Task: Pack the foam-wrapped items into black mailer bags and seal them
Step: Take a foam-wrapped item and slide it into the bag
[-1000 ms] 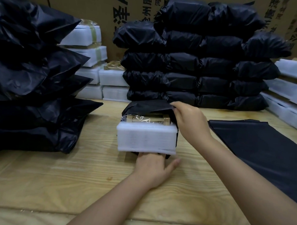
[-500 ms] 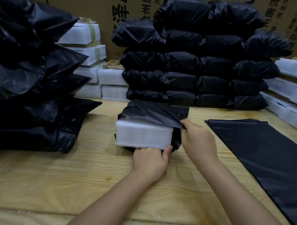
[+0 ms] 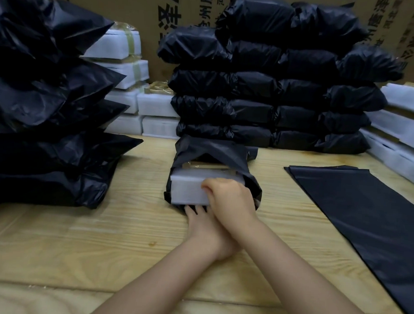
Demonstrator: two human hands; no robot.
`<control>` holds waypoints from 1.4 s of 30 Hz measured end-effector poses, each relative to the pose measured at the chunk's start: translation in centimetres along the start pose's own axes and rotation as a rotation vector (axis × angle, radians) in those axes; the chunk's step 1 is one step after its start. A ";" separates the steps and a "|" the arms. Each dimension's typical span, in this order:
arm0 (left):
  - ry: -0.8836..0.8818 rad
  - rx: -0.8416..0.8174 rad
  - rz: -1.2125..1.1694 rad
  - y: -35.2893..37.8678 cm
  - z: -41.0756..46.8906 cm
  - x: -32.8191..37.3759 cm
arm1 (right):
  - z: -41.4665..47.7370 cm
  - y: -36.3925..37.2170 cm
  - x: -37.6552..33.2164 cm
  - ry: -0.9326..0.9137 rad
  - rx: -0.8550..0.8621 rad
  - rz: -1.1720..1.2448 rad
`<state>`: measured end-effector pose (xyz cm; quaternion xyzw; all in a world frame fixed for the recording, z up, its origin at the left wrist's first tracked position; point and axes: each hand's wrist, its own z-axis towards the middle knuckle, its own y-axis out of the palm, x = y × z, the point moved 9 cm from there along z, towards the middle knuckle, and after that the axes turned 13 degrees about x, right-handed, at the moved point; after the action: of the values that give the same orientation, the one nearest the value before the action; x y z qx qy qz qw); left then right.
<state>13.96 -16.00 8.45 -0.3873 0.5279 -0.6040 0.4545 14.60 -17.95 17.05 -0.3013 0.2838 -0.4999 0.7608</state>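
Observation:
At the middle of the wooden table [image 3: 78, 246] a white foam-wrapped item [image 3: 188, 191] lies partly inside a black mailer bag [image 3: 213, 152]. The bag's mouth faces me and its upper lip is lifted over the item's top. My right hand [image 3: 232, 200] crosses over my left wrist, its fingers curled on the item's near top edge. Beneath it, my left hand [image 3: 205, 228] lies on the table with straight fingers tucked under the item and the bag's lower lip; the fingertips are hidden.
Flat empty mailer bags [image 3: 353, 210] lie on the table to the right. Stacks of packed black bags stand behind [image 3: 275, 88] and at the left [image 3: 49, 102]. White foam-wrapped items are piled at back left [image 3: 131, 70] and along the right edge [image 3: 402, 122]. Cardboard boxes [image 3: 160, 12] form the back wall.
My right hand let go of the bag's upper lip and moved left onto the item's near face, crossing over my left hand. The bag's black film now surrounds more of the item.

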 end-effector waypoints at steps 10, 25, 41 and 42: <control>0.000 -0.122 -0.083 -1.2 -1.3 1.9 | 0.7 3.6 4.4 0.226 -0.192 0.121; -0.280 0.418 -0.115 -1.8 4.2 -4.5 | -3.0 7.1 8.8 0.544 -0.250 0.178; -0.371 0.162 -0.213 0.7 4.1 -5.5 | -3.4 6.0 10.0 0.724 -0.267 0.213; -0.352 0.150 -0.198 0.8 4.0 -5.4 | -3.3 6.0 9.9 0.708 -0.284 0.220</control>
<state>19.43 -12.01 8.34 -0.5017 0.3535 -0.6063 0.5057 19.02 -25.83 9.14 -0.1803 0.6254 -0.4442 0.6157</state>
